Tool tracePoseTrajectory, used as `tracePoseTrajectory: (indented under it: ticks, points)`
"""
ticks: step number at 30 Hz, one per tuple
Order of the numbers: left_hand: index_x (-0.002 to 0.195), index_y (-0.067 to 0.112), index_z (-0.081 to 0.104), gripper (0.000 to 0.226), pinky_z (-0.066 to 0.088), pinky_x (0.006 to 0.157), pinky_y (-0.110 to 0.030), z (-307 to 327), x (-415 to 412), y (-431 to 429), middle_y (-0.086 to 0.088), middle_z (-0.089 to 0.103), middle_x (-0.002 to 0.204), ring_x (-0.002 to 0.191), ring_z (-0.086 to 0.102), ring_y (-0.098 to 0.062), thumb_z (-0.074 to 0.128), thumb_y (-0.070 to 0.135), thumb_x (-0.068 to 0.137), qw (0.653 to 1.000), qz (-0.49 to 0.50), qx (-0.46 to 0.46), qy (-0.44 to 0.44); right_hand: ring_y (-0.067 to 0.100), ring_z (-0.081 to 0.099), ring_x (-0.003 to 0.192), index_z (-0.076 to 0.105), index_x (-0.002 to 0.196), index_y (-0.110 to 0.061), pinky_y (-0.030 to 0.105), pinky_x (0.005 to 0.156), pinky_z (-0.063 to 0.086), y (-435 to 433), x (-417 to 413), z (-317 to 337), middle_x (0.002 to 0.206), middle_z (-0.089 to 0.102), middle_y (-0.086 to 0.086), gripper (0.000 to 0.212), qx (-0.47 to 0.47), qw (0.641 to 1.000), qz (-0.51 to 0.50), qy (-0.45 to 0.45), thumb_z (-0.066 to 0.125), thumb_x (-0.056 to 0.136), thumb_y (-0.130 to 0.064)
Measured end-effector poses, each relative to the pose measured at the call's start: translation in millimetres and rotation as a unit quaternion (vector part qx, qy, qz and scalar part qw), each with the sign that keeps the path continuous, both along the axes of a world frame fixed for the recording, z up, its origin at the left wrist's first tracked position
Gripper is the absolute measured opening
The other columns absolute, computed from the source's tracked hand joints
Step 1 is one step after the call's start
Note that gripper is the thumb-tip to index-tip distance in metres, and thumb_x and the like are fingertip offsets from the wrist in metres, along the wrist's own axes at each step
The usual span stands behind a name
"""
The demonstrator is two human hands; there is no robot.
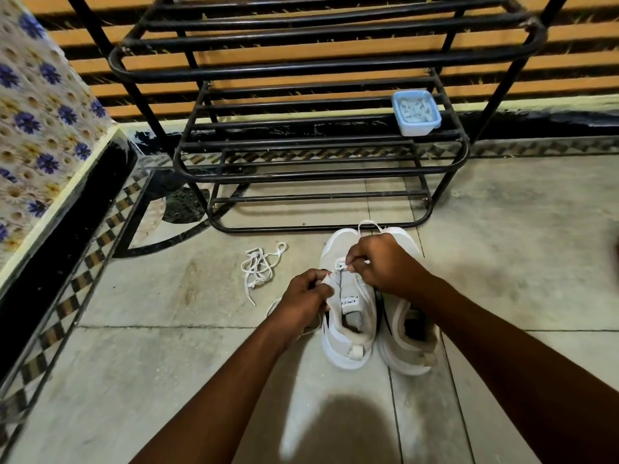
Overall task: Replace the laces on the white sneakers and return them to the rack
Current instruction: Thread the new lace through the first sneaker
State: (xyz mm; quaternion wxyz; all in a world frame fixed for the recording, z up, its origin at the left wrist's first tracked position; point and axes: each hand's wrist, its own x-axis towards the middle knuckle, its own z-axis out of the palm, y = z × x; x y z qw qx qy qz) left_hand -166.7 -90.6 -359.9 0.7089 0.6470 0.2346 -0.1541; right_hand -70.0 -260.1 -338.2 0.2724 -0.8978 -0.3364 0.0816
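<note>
Two white sneakers stand side by side on the floor in front of the black metal rack (318,172), toes toward it. My left hand (304,301) grips the tongue and left edge of the left sneaker (350,333). My right hand (382,262) pinches a white lace at the eyelets of that same sneaker; a loop of the lace (368,224) shows beyond my fingers. The right sneaker (407,343) sits partly under my right wrist. A loose white lace (259,267) lies tangled on the floor to the left of the shoes.
A small blue lidded plastic box (416,112) rests on the rack's middle shelf at the right. A floral-covered ledge (37,128) with a black side runs along the left. Tiled floor (167,329) spreads around the shoes.
</note>
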Motion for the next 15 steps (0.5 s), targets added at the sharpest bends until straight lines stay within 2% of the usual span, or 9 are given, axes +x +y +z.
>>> tracePoseTrajectory:
  ticks: [2, 5, 8, 12, 15]
  points:
    - [0.109, 0.006, 0.064, 0.021, 0.030, 0.040, -0.013, 0, 0, 0, 0.007, 0.049, 0.049, 0.034, 0.042, -0.006, 0.051, -0.006, 0.099, 1.000, -0.001, 0.000, -0.002, 0.020, 0.065, 0.079, 0.078, 0.079, -0.017, 0.029, 0.074, 0.051, 7, -4, -4, 0.080, 0.069, -0.001, 0.012, -0.012, 1.000, -0.025, 0.004, 0.069, 0.078, -0.008]
    - [0.113, 0.006, 0.064, 0.022, 0.026, 0.044, -0.016, -2, -1, 1, 0.005, 0.050, 0.053, 0.036, 0.043, -0.007, 0.052, -0.004, 0.099, 1.000, -0.005, 0.000, 0.003, 0.022, 0.061, 0.084, 0.074, 0.078, -0.021, 0.037, 0.070, 0.054, 16, -10, -8, 0.084, 0.059, -0.002, 0.011, -0.047, 0.998, -0.040, -0.010, 0.064, 0.079, -0.015]
    - [0.116, 0.006, 0.065, 0.023, 0.027, 0.046, -0.018, -2, -1, 3, 0.002, 0.051, 0.059, 0.038, 0.045, -0.007, 0.052, -0.003, 0.099, 1.000, -0.008, 0.006, 0.006, 0.025, 0.061, 0.083, 0.074, 0.078, -0.014, 0.033, 0.068, 0.050, 22, -10, -9, 0.082, 0.058, 0.002, 0.012, -0.069, 0.997, -0.021, -0.015, 0.062, 0.078, -0.010]
    - [0.116, 0.007, 0.067, 0.023, 0.035, 0.057, -0.026, -2, -1, 3, -0.006, 0.059, 0.076, 0.050, 0.054, -0.011, 0.055, -0.001, 0.098, 1.000, -0.008, 0.026, 0.000, 0.021, 0.060, 0.080, 0.077, 0.078, -0.011, 0.021, 0.068, 0.030, 22, -4, -8, 0.074, 0.052, -0.006, 0.013, -0.061, 0.998, -0.024, -0.021, 0.065, 0.074, -0.006]
    - [0.114, 0.007, 0.066, 0.021, 0.031, 0.056, -0.025, -4, -1, 4, -0.005, 0.057, 0.071, 0.047, 0.051, -0.010, 0.056, -0.001, 0.098, 1.000, -0.009, 0.017, 0.002, 0.023, 0.060, 0.081, 0.076, 0.080, -0.010, 0.022, 0.068, 0.032, 20, -4, -8, 0.077, 0.056, -0.002, 0.013, -0.067, 0.997, -0.024, -0.022, 0.066, 0.074, -0.009]
